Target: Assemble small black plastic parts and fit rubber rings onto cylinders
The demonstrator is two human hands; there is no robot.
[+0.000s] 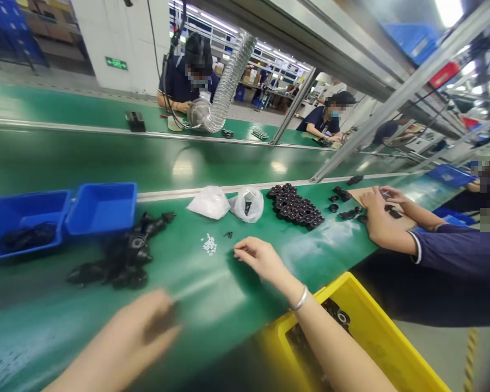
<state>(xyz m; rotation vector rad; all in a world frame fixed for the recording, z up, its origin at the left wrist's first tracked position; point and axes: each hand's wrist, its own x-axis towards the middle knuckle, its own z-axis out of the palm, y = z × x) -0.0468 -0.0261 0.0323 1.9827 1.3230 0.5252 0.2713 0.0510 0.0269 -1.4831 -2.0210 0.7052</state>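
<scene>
My left hand point(136, 332), smeared by motion, is low over the green work surface point(204, 316). Its thumb stands apart from the fingers, and I see nothing between them. My right hand point(265, 264) wears a silver bangle; its fingertips are drawn together in a pinch, and whatever they hold is hidden. Just beyond its fingertips lie a few tiny black parts point(228, 234) and a scatter of small white pieces point(209, 245). A pile of black moulded parts point(126, 256) lies past my left hand. Farther right sits a cluster of round black parts point(296, 207).
Two blue bins, one point(102, 209) beside another point(24, 223), stand at left. A white plastic bag point(209, 202) and an open bag point(247, 205) lie at the back. Under my right forearm is a yellow crate point(375, 321). A co-worker's hands point(378, 209) work at right.
</scene>
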